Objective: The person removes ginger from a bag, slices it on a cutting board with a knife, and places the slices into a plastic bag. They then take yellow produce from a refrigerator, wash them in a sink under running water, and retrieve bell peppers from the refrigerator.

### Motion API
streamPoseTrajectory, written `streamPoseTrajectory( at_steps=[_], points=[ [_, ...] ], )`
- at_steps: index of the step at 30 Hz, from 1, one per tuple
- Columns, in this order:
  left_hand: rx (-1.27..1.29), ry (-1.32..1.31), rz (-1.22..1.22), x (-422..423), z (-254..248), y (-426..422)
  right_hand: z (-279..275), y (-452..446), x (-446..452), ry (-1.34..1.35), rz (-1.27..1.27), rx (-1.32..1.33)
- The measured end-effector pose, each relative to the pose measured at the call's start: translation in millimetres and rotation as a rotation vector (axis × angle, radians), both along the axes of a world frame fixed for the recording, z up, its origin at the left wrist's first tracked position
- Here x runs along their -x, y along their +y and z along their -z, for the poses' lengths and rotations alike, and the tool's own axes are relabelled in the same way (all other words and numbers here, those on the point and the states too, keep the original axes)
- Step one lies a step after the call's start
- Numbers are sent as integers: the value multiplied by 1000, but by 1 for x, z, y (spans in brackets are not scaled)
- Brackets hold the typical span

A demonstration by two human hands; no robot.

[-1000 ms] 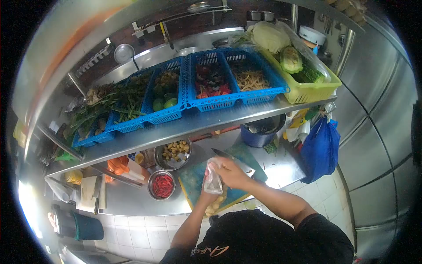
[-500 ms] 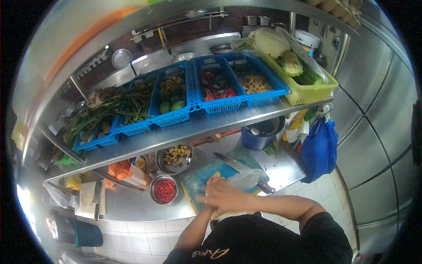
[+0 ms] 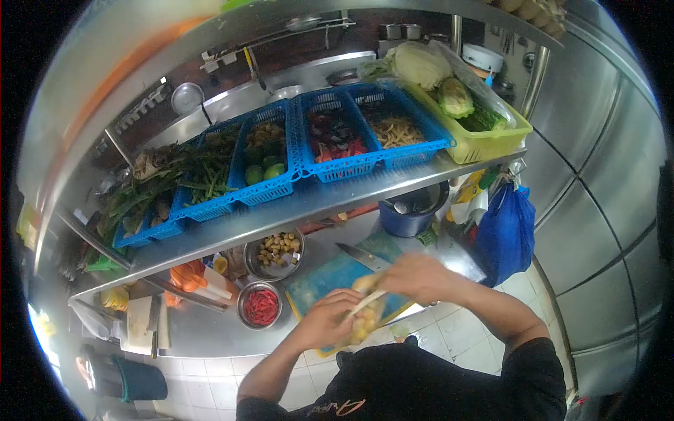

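Observation:
A clear plastic bag (image 3: 365, 324) with pale yellow pieces in it hangs between my two hands above the front of the blue-green cutting board (image 3: 316, 286). My left hand (image 3: 328, 317) is closed on the left side of the bag's rim. On the upper right, my right hand (image 3: 415, 276) is closed at the bag's mouth, slightly blurred, its fingertips partly hidden. Behind it a large knife (image 3: 359, 257) lies on the board, its handle covered by my right hand and arm. Left of the board stand a steel bowl of yellowish chunks (image 3: 279, 251) and a smaller bowl of red chillies (image 3: 260, 306).
A steel shelf (image 3: 316, 198) crosses above the counter, carrying blue vegetable baskets (image 3: 270, 191) and a yellow-green crate (image 3: 491, 146). Under it stands a dark blue pot (image 3: 406, 223). A blue bag (image 3: 507, 228) hangs at the right. Another knife (image 3: 154, 326) lies on a white board at far left.
My hands have moved apart from their crossed position. The plastic bag that lay over the knife is now held up between them, with yellow pieces inside.

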State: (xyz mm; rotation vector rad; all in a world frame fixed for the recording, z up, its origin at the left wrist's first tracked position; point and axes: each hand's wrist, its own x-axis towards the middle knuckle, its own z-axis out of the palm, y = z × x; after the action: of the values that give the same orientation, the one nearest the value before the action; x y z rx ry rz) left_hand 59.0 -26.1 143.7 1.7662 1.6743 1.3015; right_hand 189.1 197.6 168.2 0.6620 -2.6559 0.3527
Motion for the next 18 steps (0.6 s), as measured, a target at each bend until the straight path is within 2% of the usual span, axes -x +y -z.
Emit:
streamPoseTrajectory(
  at_steps=[3, 6, 7, 9, 10, 12, 13, 14, 17, 18],
  points=[
    [96, -165, -80, -19, -63, 19, 13, 4, 28, 339, 153, 338],
    [-212, -170, -153, -21, -43, 71, 76, -29, 44, 362, 346, 723],
    [-223, -205, -250, -21, -30, 77, 100, -50, 46, 331, 396, 826],
    [-240, -273, -438, -25, -1, 80, 139, -86, 49, 237, 478, 949],
    [-218, -501, -465, -30, 8, 75, 149, -97, 47, 167, 497, 987],
    [-164, -451, -552, -28, 33, 68, 153, -95, 37, -44, 464, 1086],
    [-142, -423, -595, -24, 47, 65, 145, -88, 27, -231, 436, 1235],
    [-120, -516, -639, -20, 62, 61, 147, -79, 25, -307, 393, 1298],
    [84, -438, -648, -11, 87, 35, 121, -39, 23, -783, 447, 1150],
    [106, -193, -648, -12, 91, 27, 122, -36, 27, -718, 386, 1152]
  ],
)
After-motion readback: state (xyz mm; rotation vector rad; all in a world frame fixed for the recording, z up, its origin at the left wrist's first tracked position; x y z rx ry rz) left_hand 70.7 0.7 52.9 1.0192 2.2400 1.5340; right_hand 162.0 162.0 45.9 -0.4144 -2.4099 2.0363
